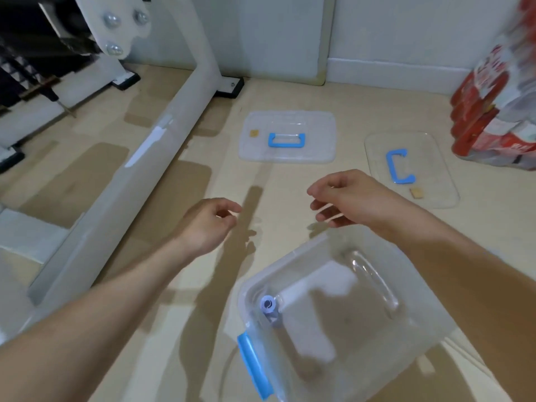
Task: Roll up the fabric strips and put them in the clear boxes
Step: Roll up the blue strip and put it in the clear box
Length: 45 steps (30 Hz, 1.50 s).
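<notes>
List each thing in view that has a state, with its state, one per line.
clear box: open, lid off, one roll inside.
fabric roll: rolled up, in the box's corner.
far lid: off, flat on the floor.
right lid: off, flat on the floor.
left hand: empty, fingers curled.
right hand: empty, fingers loosely open.

Open clear box on the floor, nearest the camera, holding one rolled pale strip close to its blue latch. Beyond the box, left hand and right hand hover empty, fingers loosely curled. Farther beyond lie two clear lids with blue handles; red packages stand right of them.
</notes>
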Motion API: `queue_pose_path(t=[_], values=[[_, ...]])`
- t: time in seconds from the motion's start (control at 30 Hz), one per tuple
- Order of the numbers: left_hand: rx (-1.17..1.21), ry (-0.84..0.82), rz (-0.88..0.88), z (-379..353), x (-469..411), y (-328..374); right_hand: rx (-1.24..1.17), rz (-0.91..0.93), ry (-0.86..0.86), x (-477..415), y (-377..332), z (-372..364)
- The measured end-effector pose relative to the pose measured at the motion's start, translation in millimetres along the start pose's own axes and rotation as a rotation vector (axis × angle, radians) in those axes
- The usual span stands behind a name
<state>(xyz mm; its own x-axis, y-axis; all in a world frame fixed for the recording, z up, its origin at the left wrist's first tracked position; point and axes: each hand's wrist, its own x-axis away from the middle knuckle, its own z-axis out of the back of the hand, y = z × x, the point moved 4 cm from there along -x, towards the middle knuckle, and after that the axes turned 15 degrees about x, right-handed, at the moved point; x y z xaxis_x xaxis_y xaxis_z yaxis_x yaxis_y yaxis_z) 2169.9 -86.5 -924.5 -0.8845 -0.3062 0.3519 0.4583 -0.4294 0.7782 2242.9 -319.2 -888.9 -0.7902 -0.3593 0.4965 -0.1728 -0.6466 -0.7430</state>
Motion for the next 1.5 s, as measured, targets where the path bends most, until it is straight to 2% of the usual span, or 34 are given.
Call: queue_pose_path(t=[0.13,0.27,0.4,0.5,0.63,0.73,0.83,0.9,0.97,1.03,1.07,1.13,1.23,1.3,1.4,1.5], values=[[-0.259,-0.119,-0.074,-23.4,-60.2,25.1,0.067,-0.026,0.122,-38.7,7.1,21.1],[-0.55,-0.227,-0.132,-62.8,-118.5,39.3,0.2,-0.032,0.167,-66.9,23.8,37.8],[-0.749,-0.311,-0.173,-106.3,-174.1,49.8,0.181,-0.052,0.159,-85.2,50.4,51.7],[-0.779,-0.318,-0.187,-130.9,-201.1,52.7,0.101,-0.112,0.107,-95.9,68.5,56.3],[-0.839,-0.155,-0.234,-137.3,-210.9,45.8,-0.007,-0.188,0.076,-114.3,78.3,58.1],[-0.596,-0.152,-0.186,-130.7,-190.8,36.4,0.015,-0.204,0.043,-126.7,77.4,54.8],[-0.466,0.128,-0.17,-92.2,-157.2,8.5,0.205,-0.229,-0.008,-135.7,72.2,49.3],[-0.404,0.219,0.031,-69.1,-138.0,-23.7,0.277,-0.261,-0.047,-140.9,69.7,41.7],[-0.19,0.181,0.22,-65.5,-130.2,-49.9,0.27,-0.295,-0.086,-143.5,65.8,30.0],[0.092,0.198,0.292,-61.8,-127.7,-56.5,0.164,-0.33,-0.057,-145.3,64.8,24.3],[0.232,0.242,0.302,-55.4,-126.7,-53.4,0.086,-0.337,-0.007,-145.9,63.8,25.4],[0.358,0.355,0.269,-34.2,-123.7,-42.8,-0.003,-0.304,0.123,-149.1,59.2,33.2],[0.427,0.511,0.139,4.3,-107.3,-16.3,0.052,-0.181,0.329,-147.2,38.8,53.1],[0.541,0.552,0.062,22.0,-84.2,1.7,0.061,-0.131,0.435,-134.2,25.1,68.8],[0.753,0.565,0.044,32.5,-47.8,21.9,-0.013,-0.095,0.443,-101.2,20.8,91.9],[0.74,0.474,0.084,25.9,-7.4,43.1,-0.031,-0.083,0.354,-55.6,26.5,108.6]])
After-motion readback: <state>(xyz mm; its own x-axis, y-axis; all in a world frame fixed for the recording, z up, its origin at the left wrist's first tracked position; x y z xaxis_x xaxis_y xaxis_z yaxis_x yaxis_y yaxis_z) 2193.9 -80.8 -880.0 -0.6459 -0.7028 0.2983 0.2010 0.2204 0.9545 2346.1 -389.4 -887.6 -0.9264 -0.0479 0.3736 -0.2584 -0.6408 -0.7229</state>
